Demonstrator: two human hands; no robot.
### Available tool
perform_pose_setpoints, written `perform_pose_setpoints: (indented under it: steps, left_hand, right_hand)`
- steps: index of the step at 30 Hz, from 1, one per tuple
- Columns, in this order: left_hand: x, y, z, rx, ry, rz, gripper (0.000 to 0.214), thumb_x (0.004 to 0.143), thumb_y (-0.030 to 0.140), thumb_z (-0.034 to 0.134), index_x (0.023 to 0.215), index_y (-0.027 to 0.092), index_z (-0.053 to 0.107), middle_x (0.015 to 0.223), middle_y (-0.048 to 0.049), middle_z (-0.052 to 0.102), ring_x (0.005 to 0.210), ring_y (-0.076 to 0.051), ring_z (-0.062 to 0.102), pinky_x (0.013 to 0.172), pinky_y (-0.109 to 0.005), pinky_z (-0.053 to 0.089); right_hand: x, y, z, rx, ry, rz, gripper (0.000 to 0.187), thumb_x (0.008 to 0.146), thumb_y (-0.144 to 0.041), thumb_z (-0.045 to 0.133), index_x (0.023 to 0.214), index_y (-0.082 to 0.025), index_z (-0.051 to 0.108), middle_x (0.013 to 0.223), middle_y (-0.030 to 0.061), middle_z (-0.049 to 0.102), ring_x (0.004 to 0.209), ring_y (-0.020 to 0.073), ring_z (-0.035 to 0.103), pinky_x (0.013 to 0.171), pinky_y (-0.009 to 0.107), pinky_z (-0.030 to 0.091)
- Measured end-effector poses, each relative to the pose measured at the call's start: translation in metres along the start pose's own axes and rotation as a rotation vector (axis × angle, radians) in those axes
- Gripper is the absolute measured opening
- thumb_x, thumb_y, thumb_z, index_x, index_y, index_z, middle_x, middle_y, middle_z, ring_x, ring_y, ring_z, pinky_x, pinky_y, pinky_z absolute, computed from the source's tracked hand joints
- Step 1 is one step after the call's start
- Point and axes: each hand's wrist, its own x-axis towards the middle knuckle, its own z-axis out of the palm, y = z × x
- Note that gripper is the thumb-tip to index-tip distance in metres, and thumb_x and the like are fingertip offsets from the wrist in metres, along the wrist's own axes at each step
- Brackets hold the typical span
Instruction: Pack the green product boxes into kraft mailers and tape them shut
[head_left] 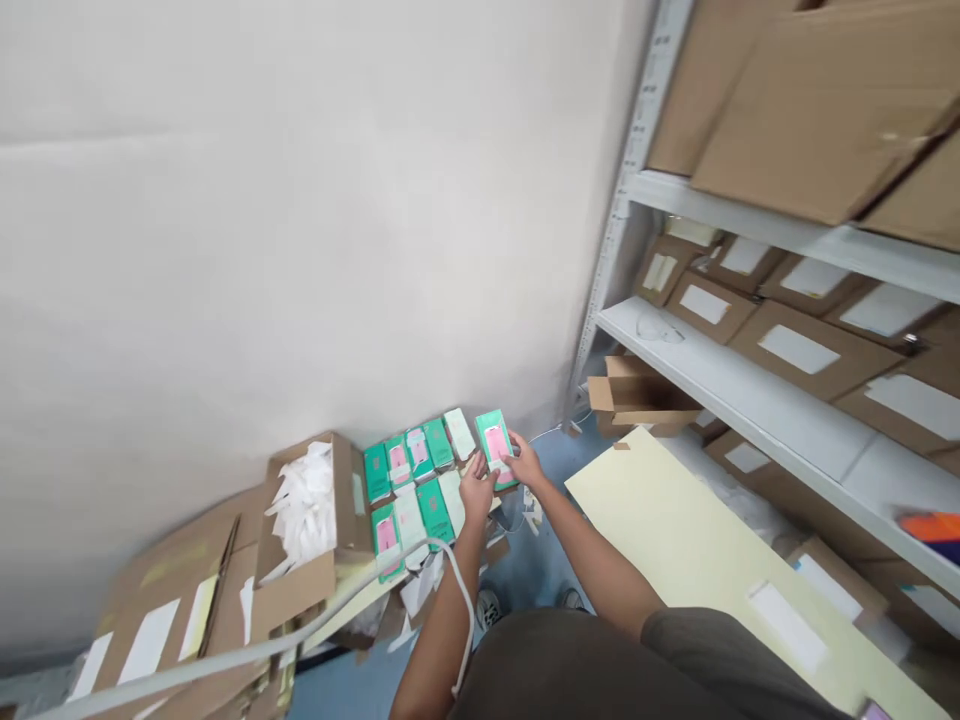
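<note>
A small green box point(489, 424) with a pink rectangular panel on its face is held in front of me, at the right end of rows of similar boxes. My right hand point(526, 463) grips its right side, thumb over the front. At the lower left edge, my left hand point(475, 492) closes on the same box, with its fingertips close together. Beside my left hand, several green boxes point(433, 508) and pale ones lie in two rows, some with pink panels. A pale box point(459, 434) lies just left of the held one.
An open carton point(352, 500) of crumpled white pieces stands left of the rows. A grey cable point(330, 616) crosses in front. On the right are a pale yellow board point(637, 500), an open carton point(645, 395) and metal shelving point(750, 390) with labelled cartons. A white wall rises behind.
</note>
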Motion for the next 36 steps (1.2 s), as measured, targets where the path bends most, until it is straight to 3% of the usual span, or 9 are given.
perform_pose_setpoints:
  steps: [4, 8, 14, 18, 22, 26, 31, 36]
  left_hand:
    - [-0.012, 0.016, 0.049, -0.014, -0.107, -0.002, 0.067, 0.076, 0.008, 0.087, 0.141, 0.018, 0.073, 0.136, -0.0145, 0.077, 0.132, -0.03, 0.071, 0.118, -0.048, 0.054]
    - [-0.032, 0.012, 0.12, 0.041, -0.272, -0.048, 0.061, 0.076, 0.004, 0.083, 0.135, 0.016, 0.076, 0.133, -0.0121, 0.079, 0.128, -0.03, 0.074, 0.116, -0.047, 0.056]
    - [-0.078, -0.008, 0.236, 0.189, -0.644, -0.107, 0.065, 0.076, 0.004, 0.081, 0.14, 0.018, 0.074, 0.137, -0.0104, 0.076, 0.128, -0.03, 0.074, 0.113, -0.045, 0.059]
    - [-0.107, -0.019, 0.296, 0.334, -0.919, -0.051, 0.065, 0.079, 0.007, 0.079, 0.143, 0.019, 0.073, 0.139, -0.0089, 0.075, 0.128, -0.031, 0.074, 0.112, -0.045, 0.059]
    - [-0.127, -0.029, 0.339, 0.422, -1.108, -0.052, 0.069, 0.078, 0.006, 0.08, 0.145, 0.022, 0.072, 0.138, -0.0057, 0.077, 0.128, -0.028, 0.074, 0.113, -0.04, 0.059]
    - [-0.134, -0.045, 0.366, 0.455, -1.237, -0.128, 0.073, 0.079, 0.001, 0.078, 0.148, 0.021, 0.069, 0.142, -0.0069, 0.074, 0.129, -0.026, 0.073, 0.11, -0.036, 0.06]
    - [-0.131, -0.069, 0.382, 0.484, -1.336, -0.192, 0.082, 0.078, -0.001, 0.078, 0.155, 0.02, 0.061, 0.152, -0.0122, 0.067, 0.132, -0.026, 0.072, 0.109, -0.034, 0.059]
    - [-0.133, -0.083, 0.385, 0.617, -1.434, -0.033, 0.085, 0.071, 0.007, 0.088, 0.151, 0.026, 0.066, 0.139, -0.0098, 0.076, 0.121, -0.028, 0.077, 0.105, -0.036, 0.06]
  right_hand:
    - [-0.008, -0.022, -0.054, 0.042, 0.097, -0.069, 0.075, 0.073, -0.016, 0.072, 0.147, -0.025, 0.064, 0.143, 0.0093, 0.071, 0.124, 0.0277, 0.072, 0.112, 0.047, 0.057]
    - [-0.032, -0.025, -0.133, 0.001, 0.271, -0.052, 0.071, 0.074, -0.017, 0.074, 0.144, -0.026, 0.068, 0.14, 0.0084, 0.073, 0.124, 0.0288, 0.071, 0.112, 0.049, 0.056]
    - [-0.102, -0.009, -0.253, -0.008, 0.605, 0.045, 0.072, 0.076, -0.018, 0.073, 0.147, -0.033, 0.065, 0.138, 0.0031, 0.074, 0.12, 0.0271, 0.071, 0.11, 0.048, 0.058]
    - [-0.15, 0.002, -0.306, -0.001, 0.841, 0.123, 0.073, 0.077, -0.019, 0.072, 0.148, -0.033, 0.064, 0.137, 0.0043, 0.073, 0.117, 0.0278, 0.072, 0.108, 0.048, 0.059]
    - [-0.185, 0.011, -0.333, 0.001, 1.06, 0.174, 0.074, 0.079, -0.022, 0.072, 0.151, -0.033, 0.059, 0.136, 0.0058, 0.072, 0.112, 0.0274, 0.073, 0.104, 0.047, 0.061]
    - [-0.202, 0.024, -0.34, 0.014, 1.221, 0.211, 0.073, 0.08, -0.027, 0.072, 0.151, -0.031, 0.057, 0.134, 0.0077, 0.071, 0.104, 0.0257, 0.074, 0.099, 0.045, 0.062]
    - [-0.206, 0.043, -0.342, 0.045, 1.386, 0.31, 0.085, 0.073, -0.025, 0.073, 0.156, -0.025, 0.053, 0.131, 0.0107, 0.07, 0.1, 0.0259, 0.074, 0.092, 0.044, 0.065]
    - [-0.216, 0.059, -0.344, -0.026, 1.403, 0.37, 0.071, 0.068, -0.021, 0.072, 0.14, -0.025, 0.069, 0.127, 0.008, 0.073, 0.11, 0.0296, 0.074, 0.097, 0.044, 0.064]
